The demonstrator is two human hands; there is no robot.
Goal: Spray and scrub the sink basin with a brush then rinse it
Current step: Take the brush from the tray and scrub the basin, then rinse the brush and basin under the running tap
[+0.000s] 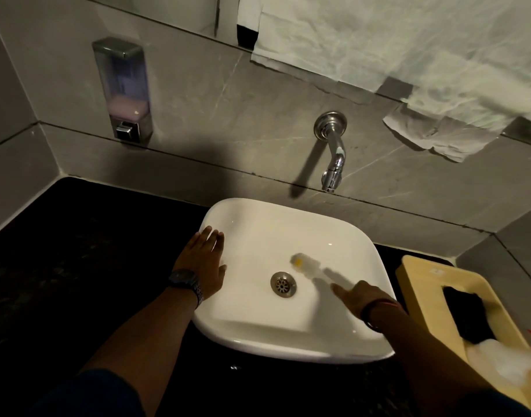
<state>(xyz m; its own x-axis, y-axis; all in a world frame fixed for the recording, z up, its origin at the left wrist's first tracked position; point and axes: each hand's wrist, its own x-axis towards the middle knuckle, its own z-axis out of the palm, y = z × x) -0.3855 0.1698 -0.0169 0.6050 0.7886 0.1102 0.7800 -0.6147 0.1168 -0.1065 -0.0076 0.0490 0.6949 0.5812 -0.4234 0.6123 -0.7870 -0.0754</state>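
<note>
- The brush (311,267), blurred, lies inside the sink basin (252,311), its head just right of the drain (283,283); its long axis slants down-right into the right hand (359,296).
- That hand's fingers close round the handle, forefinger extended along it.
- The left hand (202,260) rests on the left rim, fingers spread flat.

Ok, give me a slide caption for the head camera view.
Right hand scrubs the white sink with a brush; left hand rests on its rim.

No text, label, brand or number can be read on anything around the sink (360,251); all is too blurred.
</note>
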